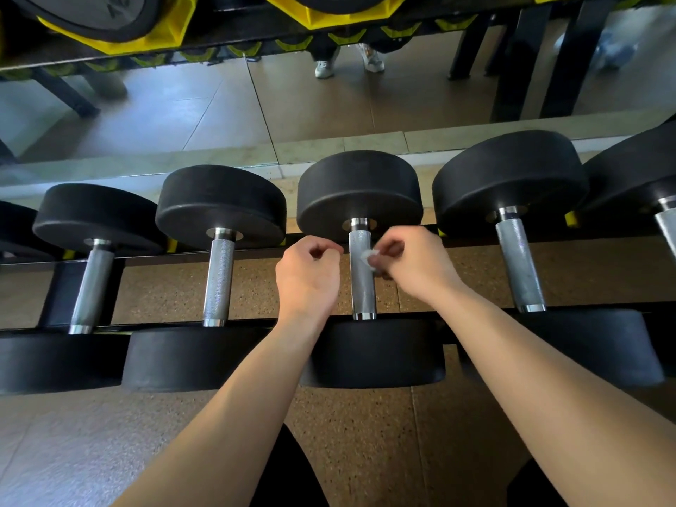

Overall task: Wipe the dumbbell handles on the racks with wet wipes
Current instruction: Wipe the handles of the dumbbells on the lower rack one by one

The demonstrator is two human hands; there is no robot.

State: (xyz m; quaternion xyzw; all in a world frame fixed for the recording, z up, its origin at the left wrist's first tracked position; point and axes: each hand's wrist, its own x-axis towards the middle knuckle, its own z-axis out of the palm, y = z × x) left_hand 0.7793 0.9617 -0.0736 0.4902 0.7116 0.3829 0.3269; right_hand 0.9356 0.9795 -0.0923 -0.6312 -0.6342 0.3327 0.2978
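Note:
Several black dumbbells with knurled steel handles lie side by side on a low black rack (256, 322). The middle dumbbell's handle (362, 287) runs between my two hands. My right hand (413, 267) is on its right side, fingers pinched on a small crumpled white wet wipe (369, 256) that touches the handle's upper part. My left hand (311, 276) hovers just left of the handle, fingers curled in, nothing visible in it. Neighbouring handles stand to the left (218, 279) and right (519, 265).
Behind the rack a wall mirror (219, 115) reflects a tiled floor, black rack legs and a person's white shoes (325, 69). Yellow cradles with black weights (120, 27) hang along the top. Speckled brown rubber floor (365, 433) lies under the rack.

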